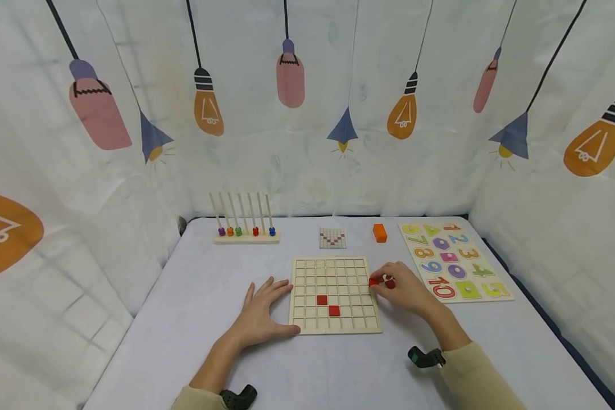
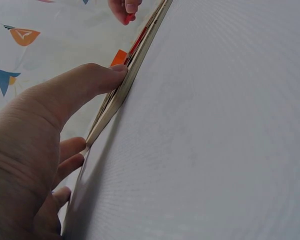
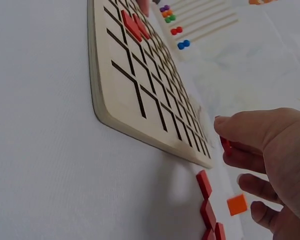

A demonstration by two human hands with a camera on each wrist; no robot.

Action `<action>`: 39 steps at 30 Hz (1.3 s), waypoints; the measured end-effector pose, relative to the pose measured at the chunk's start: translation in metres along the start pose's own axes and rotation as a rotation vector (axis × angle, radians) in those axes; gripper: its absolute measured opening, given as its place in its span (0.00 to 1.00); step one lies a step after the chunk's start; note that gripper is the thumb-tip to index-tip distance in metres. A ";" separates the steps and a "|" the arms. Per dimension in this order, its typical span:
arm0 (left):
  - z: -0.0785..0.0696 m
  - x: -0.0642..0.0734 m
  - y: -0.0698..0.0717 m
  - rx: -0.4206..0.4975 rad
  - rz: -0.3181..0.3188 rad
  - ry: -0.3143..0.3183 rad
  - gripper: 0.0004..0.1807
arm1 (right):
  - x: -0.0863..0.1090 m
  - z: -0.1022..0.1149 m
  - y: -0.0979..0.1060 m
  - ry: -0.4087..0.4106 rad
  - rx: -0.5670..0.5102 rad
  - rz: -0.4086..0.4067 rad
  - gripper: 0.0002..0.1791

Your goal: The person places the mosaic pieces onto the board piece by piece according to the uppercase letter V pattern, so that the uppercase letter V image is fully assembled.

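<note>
A wooden grid board (image 1: 307, 267) lies flat on the white table, with two red square tiles, one tile (image 1: 322, 300) diagonal to the other tile (image 1: 334, 311). My left hand (image 1: 260, 319) spreads at the board's left side, its thumb on the near left corner and fingertips at the left edge. At the right edge, my right hand (image 1: 401, 289) pinches a small red tile (image 3: 225, 145) between thumb and fingers, partly hidden by them. Several loose red tiles (image 3: 207, 212) lie beside the board under that hand.
Behind the board stand a bead rack (image 1: 246, 240) with upright rods, a small pattern card (image 1: 332, 238) and an orange block (image 1: 380, 233). A number puzzle board (image 1: 479, 293) lies at the right. Fabric walls (image 1: 328, 171) surround the table.
</note>
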State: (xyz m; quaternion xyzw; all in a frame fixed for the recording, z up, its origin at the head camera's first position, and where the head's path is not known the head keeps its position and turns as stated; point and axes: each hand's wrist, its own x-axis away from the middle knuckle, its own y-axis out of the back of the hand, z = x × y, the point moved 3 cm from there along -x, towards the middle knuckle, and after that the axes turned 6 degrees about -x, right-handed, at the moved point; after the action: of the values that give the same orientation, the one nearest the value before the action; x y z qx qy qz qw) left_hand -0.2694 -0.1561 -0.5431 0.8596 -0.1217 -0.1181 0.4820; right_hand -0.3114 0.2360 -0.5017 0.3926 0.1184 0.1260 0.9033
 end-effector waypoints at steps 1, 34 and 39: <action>0.000 0.000 0.000 0.001 0.001 0.001 0.60 | -0.001 0.001 0.000 0.002 -0.005 -0.001 0.12; 0.002 -0.002 -0.002 -0.012 0.010 0.004 0.62 | -0.027 0.038 -0.040 0.036 -0.041 0.016 0.10; 0.001 -0.001 -0.001 -0.005 0.011 0.009 0.61 | -0.030 0.045 -0.043 0.035 -0.045 0.022 0.11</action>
State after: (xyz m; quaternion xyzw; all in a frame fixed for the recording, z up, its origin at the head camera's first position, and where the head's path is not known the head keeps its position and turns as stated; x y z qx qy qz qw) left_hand -0.2707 -0.1560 -0.5439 0.8582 -0.1238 -0.1121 0.4855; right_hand -0.3194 0.1678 -0.5001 0.3709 0.1270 0.1456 0.9083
